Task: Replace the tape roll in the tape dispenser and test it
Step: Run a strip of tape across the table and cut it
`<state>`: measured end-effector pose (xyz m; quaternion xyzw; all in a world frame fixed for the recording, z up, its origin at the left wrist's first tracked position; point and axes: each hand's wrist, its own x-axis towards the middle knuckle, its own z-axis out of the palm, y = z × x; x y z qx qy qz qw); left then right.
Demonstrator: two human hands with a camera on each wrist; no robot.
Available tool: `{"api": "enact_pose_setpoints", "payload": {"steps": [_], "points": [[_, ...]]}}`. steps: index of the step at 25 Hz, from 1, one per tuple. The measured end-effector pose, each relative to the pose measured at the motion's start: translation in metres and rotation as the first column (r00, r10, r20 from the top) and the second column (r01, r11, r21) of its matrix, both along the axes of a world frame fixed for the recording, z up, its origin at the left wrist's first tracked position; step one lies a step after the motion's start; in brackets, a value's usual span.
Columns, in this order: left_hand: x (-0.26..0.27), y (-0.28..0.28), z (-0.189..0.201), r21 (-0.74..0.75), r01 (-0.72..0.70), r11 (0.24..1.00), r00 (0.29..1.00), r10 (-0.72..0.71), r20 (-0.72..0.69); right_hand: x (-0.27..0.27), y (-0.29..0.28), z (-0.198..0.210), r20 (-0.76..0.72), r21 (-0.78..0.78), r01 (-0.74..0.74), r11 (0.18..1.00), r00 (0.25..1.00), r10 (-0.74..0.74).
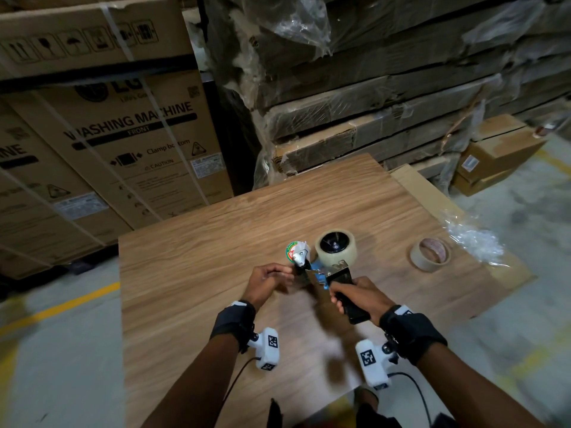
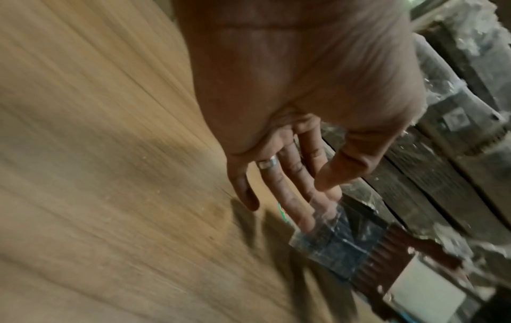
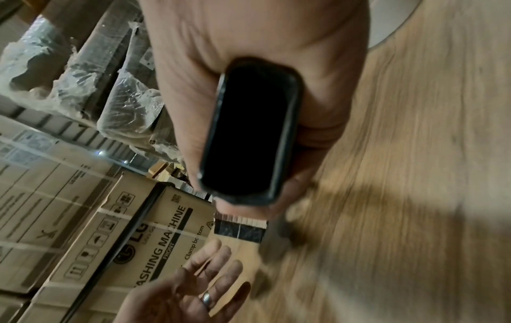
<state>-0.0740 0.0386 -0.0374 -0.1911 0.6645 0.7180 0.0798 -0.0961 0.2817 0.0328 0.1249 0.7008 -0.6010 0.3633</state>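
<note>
1. Fingers of the right hand (image 1: 355, 296) are wrapped round the black handle of the black-and-metal tape dispenser (image 1: 335, 278), held just above the wood-grain worktop (image 1: 216, 242).
2. Fingers (image 2: 293, 192) of the left hand (image 1: 267, 281) are nearly straight and loose, with a silver ring on one; in the left wrist view they reach to a strip of clear tape at the dispenser's front, but whether they pinch it or only touch it I cannot tell.
3. A full roll of clear tape (image 1: 336, 250) sits on the dispenser's spindle at its far end, so I judge the swap itself done.
4. A thin, nearly spent beige tape roll (image 1: 430, 254) lies flat on the worktop, well apart to the right.
5. What seems left is leading the tape past the toothed cutter and then testing it; no box or surface shows fresh tape laid down.
6. Crumpled clear plastic film (image 1: 472, 239) lies at the right edge, and stacked cardboard cartons (image 1: 123, 134) stand at the far left.
</note>
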Motion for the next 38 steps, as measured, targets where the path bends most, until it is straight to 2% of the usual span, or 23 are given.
{"api": "enact_pose_setpoints", "payload": {"steps": [2, 4, 5, 8, 11, 14, 16, 21, 27, 31, 33, 35, 38], "points": [[-0.002, 0.003, -0.005, -0.129, 0.122, 0.984, 0.992, -0.123, 0.000, 0.004, -0.002, -0.006, -0.052, 0.020, 0.060, 0.998, 0.997, -0.059], [-0.006, 0.005, -0.009, -0.304, 0.225, 0.926, 0.972, -0.234, 0.005, 0.008, -0.007, -0.014, -0.121, 0.053, 0.096, 0.994, 0.989, -0.089], [-0.008, 0.004, -0.009, -0.416, 0.266, 0.870, 0.959, -0.283, 0.023, 0.010, -0.009, -0.017, -0.158, 0.075, 0.112, 0.991, 0.982, -0.099], [-0.015, 0.001, -0.007, -0.683, 0.391, 0.617, 0.903, -0.402, 0.153, 0.017, -0.015, -0.024, -0.266, 0.144, 0.168, 0.975, 0.956, -0.125], [-0.014, -0.002, 0.004, -0.753, 0.505, 0.422, 0.822, -0.500, 0.271, 0.024, -0.019, -0.032, -0.356, 0.198, 0.208, 0.958, 0.926, -0.127], [-0.013, -0.007, 0.008, -0.799, 0.546, 0.251, 0.763, -0.544, 0.350, 0.032, -0.021, -0.040, -0.422, 0.280, 0.223, 0.934, 0.902, -0.088], [-0.009, -0.009, 0.002, -0.811, 0.560, 0.170, 0.735, -0.553, 0.392, 0.041, -0.023, -0.044, -0.451, 0.317, 0.219, 0.923, 0.891, -0.057], [-0.005, -0.015, -0.014, -0.798, 0.589, 0.126, 0.707, -0.560, 0.433, 0.055, -0.030, -0.060, -0.535, 0.430, 0.234, 0.872, 0.844, 0.037], [0.002, -0.018, -0.026, -0.816, 0.575, 0.065, 0.707, -0.540, 0.456, 0.071, -0.037, -0.075, -0.576, 0.437, 0.254, 0.863, 0.815, 0.052], [0.010, -0.022, -0.037, -0.839, 0.544, 0.020, 0.727, -0.509, 0.460, 0.078, -0.030, -0.083, -0.551, 0.448, 0.143, 0.882, 0.821, 0.147], [0.017, -0.023, -0.048, -0.877, 0.481, -0.006, 0.759, -0.498, 0.420, 0.082, -0.027, -0.084, -0.525, 0.482, 0.076, 0.873, 0.823, 0.218], [0.022, -0.022, -0.057, -0.912, 0.409, -0.006, 0.795, -0.488, 0.360, 0.082, -0.027, -0.082, -0.495, 0.513, 0.029, 0.858, 0.827, 0.268], [0.023, -0.019, -0.058, -0.919, 0.394, 0.004, 0.814, -0.467, 0.347, 0.076, -0.031, -0.075, -0.429, 0.576, -0.013, 0.817, 0.847, 0.315]]}}
